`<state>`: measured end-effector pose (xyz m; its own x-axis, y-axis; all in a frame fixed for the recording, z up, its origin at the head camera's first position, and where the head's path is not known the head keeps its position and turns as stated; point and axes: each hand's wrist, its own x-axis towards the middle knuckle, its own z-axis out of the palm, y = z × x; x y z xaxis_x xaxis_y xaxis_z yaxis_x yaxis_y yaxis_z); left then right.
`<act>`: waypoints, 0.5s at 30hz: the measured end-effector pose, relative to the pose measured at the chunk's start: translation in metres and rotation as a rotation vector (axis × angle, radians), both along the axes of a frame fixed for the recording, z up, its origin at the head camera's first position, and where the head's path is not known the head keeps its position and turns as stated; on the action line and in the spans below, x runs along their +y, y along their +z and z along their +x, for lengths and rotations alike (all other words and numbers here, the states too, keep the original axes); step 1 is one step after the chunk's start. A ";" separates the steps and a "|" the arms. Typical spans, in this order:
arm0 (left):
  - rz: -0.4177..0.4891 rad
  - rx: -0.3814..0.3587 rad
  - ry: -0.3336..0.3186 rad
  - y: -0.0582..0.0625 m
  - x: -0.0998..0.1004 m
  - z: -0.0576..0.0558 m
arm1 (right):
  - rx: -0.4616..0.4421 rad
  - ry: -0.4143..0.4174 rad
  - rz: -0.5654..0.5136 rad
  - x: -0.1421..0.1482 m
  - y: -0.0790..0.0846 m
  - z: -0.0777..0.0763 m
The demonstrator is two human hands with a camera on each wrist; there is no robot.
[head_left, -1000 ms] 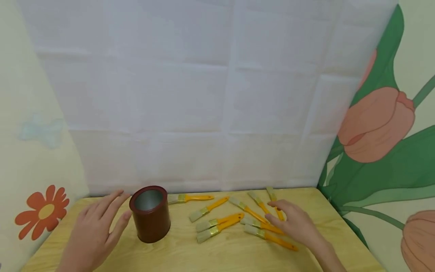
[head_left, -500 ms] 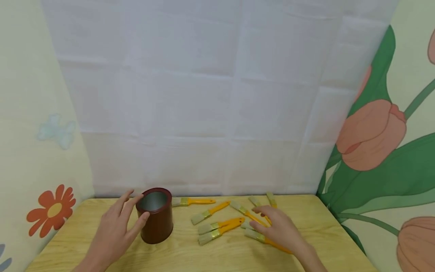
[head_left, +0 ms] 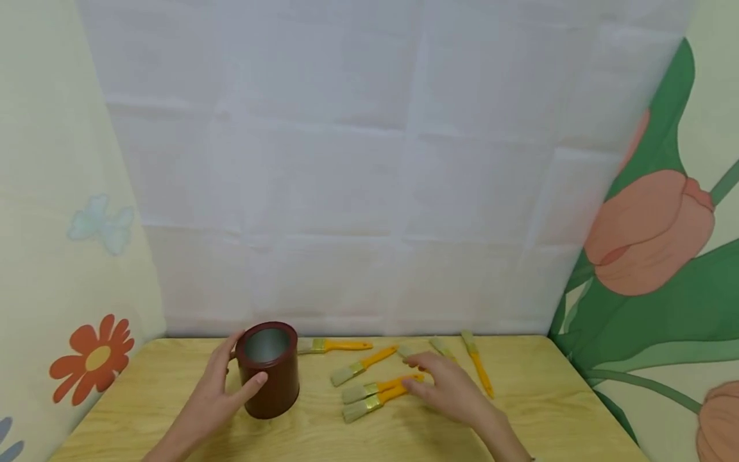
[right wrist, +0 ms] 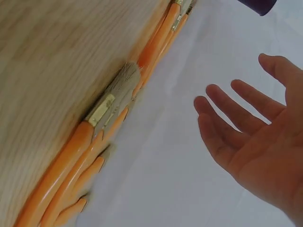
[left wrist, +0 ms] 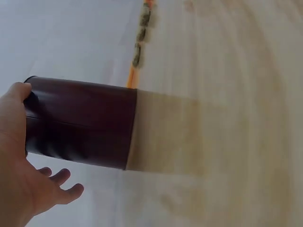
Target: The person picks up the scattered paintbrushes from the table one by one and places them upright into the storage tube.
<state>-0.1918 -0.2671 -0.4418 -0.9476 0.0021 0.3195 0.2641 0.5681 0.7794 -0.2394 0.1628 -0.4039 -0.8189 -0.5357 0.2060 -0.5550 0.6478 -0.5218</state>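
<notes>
"How would the can (head_left: pixel 276 391) handle?"

"Probably light and stiff, a bit slippery; best held round its middle. It's upright on the desk (head_left: pixel 323 439), the left hand (head_left: pixel 215 399) spread about it."

"And the brushes (head_left: pixel 374 402)?"

"Right of it, likely light; take the handles. The right hand (head_left: pixel 449 390) hovers there, fingers apart."

"Changed since half a second ago?"

"Left thumb reaches further across; right hand's come leftward."

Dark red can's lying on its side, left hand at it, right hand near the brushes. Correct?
Not on its side: the dark red can stands upright, open end up, per the head view. Rest is correct: left hand at it, right hand near the brushes.
</notes>
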 end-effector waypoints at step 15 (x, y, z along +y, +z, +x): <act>0.189 -0.055 -0.028 -0.011 0.008 -0.001 | 0.097 0.118 0.330 -0.020 -0.026 -0.010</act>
